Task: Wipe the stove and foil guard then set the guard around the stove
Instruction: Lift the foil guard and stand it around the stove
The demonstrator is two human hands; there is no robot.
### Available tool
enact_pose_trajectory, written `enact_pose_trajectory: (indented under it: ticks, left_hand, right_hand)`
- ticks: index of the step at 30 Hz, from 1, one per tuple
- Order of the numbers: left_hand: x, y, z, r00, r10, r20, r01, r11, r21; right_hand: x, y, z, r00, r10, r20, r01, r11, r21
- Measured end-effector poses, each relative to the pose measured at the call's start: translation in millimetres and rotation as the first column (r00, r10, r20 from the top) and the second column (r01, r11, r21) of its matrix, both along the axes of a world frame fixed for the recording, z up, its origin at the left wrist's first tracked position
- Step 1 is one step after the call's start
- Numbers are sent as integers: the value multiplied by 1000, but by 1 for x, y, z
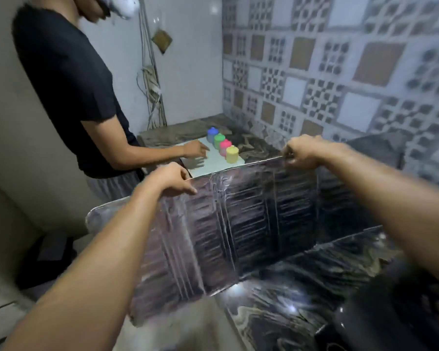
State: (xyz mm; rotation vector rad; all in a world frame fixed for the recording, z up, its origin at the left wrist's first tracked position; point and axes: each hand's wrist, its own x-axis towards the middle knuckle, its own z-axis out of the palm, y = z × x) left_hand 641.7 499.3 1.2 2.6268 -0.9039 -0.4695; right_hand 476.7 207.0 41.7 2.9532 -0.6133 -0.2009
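Observation:
The foil guard (238,224) is a shiny folding panel standing upright on the dark marble counter (276,312), bent into an angle. My left hand (170,179) grips its top edge at the left. My right hand (304,153) pinches the same top edge further right, near the tiled wall. A dark rounded shape, probably the stove (390,312), shows blurred at the lower right under my right forearm.
Another person in a black shirt (66,84) stands at the left, with a hand (195,150) on a white board that carries several coloured jars (223,145). A patterned tiled wall (340,72) runs along the right. Cables (152,84) hang in the corner.

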Motion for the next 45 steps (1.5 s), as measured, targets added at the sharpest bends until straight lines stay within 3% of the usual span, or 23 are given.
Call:
enact_pose_trajectory:
  ticks: [4,9,12,15,19,24,27,38,45]
  left_hand:
    - [-13,-18,49,982,-83,170,75,996,53]
    - [-46,-49,93,934,4,358,50,989,-141]
    - [-65,-74,121,920,-22,391,136,954,-266]
    - [-78,-93,141,904,-54,424,182,946,-269]
    - [-106,-123,163,871,-145,469,280,932,-232]
    - [-154,-170,176,806,-222,549,412,876,-252]
    - [-189,-199,186,788,-272,552,477,838,-267]
    - [-266,-298,177,717,-374,588,616,735,-283]
    - [-298,-355,141,692,-419,588,640,733,-230]
  right_hand:
    - [-43,3,41,979,-7,205,-16,994,108]
    - [-91,1,86,922,-90,376,71,995,64]
    - [-133,-5,108,862,-144,486,146,989,35]
    - [-178,-12,115,816,-234,529,274,962,1]
    - [-252,-32,102,674,-423,606,496,867,53]
    - [-307,-45,105,428,-437,792,554,818,152]
    - [-339,-52,118,352,-444,824,624,768,147]
    - [-452,-85,110,447,-376,812,622,783,20]
    - [-498,-118,71,524,-369,768,617,786,-43]
